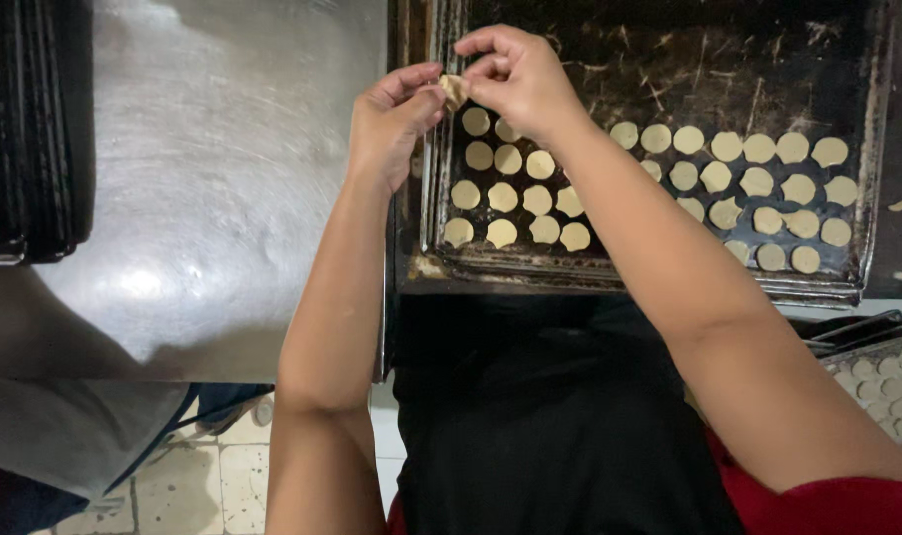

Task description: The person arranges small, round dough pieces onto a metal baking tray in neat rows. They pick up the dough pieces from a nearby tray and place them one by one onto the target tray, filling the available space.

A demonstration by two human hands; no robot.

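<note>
The fingers point(441, 91) of both hands are pinching one small piece of pale dough point(455, 89) between them, the left hand point(392, 124) taking it from the left and the right hand point(515, 79) gripping it from above, thumb and forefinger pressed together on it. The piece is being held in the air, just above the left edge of a dark, worn baking tray point(659, 287), and is looking folded or crumpled rather than flat.

Beneath the hands, flat dough rounds point(510, 193) are lying in rows on the near half of the tray, one cluster on the left and another point(768, 183) on the right; the far half is bare dark metal. Judging by that, the tray seems roughly half filled.

The tray is sitting beside a steel bench point(213, 168), with a stack of dark trays point(25, 129) at the far left. Another tray of rounds point(892, 381) is showing at the lower right.
</note>
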